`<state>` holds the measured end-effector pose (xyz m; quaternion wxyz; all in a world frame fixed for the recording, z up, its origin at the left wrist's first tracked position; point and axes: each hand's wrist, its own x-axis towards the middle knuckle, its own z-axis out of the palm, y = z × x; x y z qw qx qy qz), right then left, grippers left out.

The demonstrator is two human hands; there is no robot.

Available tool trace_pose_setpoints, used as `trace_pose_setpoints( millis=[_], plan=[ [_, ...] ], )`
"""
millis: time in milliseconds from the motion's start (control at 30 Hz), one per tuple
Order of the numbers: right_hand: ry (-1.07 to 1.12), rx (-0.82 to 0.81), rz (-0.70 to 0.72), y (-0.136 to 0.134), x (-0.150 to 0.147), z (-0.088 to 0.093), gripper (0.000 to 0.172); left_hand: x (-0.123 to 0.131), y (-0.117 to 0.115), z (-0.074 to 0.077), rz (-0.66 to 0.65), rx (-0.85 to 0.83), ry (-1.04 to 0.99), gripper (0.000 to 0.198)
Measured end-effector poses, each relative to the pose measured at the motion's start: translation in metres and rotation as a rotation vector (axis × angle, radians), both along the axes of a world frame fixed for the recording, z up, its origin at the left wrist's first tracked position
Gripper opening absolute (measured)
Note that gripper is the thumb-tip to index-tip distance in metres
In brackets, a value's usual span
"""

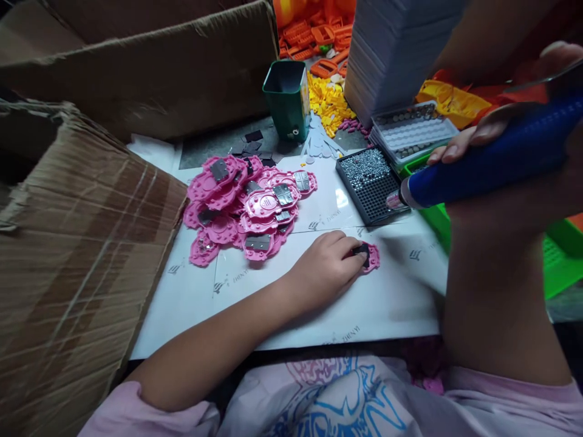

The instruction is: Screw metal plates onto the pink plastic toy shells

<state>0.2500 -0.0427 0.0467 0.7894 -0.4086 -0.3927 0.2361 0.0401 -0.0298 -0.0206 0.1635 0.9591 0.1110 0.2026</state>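
Note:
My left hand (325, 267) rests on the white sheet (401, 297), its fingers pinched on a pink plastic piece (372, 258) with a dark metal plate on it. My right hand (510, 109) is raised at the right and wrapped around a blue electric screwdriver (483, 164). The screwdriver's tip points left, over the black screw tray (371, 194), which holds several small silver screws. A pile of pink plastic pieces (246, 206) with metal plates lies to the left of my left hand.
Large cardboard boxes (77, 243) stand at the left and back. A green cup (288, 97) sits behind the pile, with yellow and orange plastic parts (325, 100) beyond it. A tall white stack of trays (396, 54) and a green bin (560, 255) are at the right.

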Motion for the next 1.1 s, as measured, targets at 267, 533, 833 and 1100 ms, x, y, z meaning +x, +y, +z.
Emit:
trace_pose_setpoints(
  millis=[267, 533, 833, 1100],
  plan=[
    [-0.061, 0.116, -0.046, 0.049, -0.008, 0.004, 0.015, -0.001, -0.001, -0.002, 0.032, 0.0, 0.0, 0.021],
    [-0.06, 0.026, -0.055, 0.066, -0.013, 0.002, 0.011, -0.002, 0.003, -0.005, 0.052, 0.005, -0.016, 0.019],
    [-0.148, 0.143, 0.041, 0.071, -0.009, -0.005, 0.014, -0.001, 0.001, -0.007, 0.068, 0.012, -0.004, 0.02],
    [-0.119, 0.129, 0.035, 0.069, -0.007, -0.003, 0.009, -0.003, 0.001, -0.008, 0.066, 0.023, 0.001, 0.02]
  ],
)
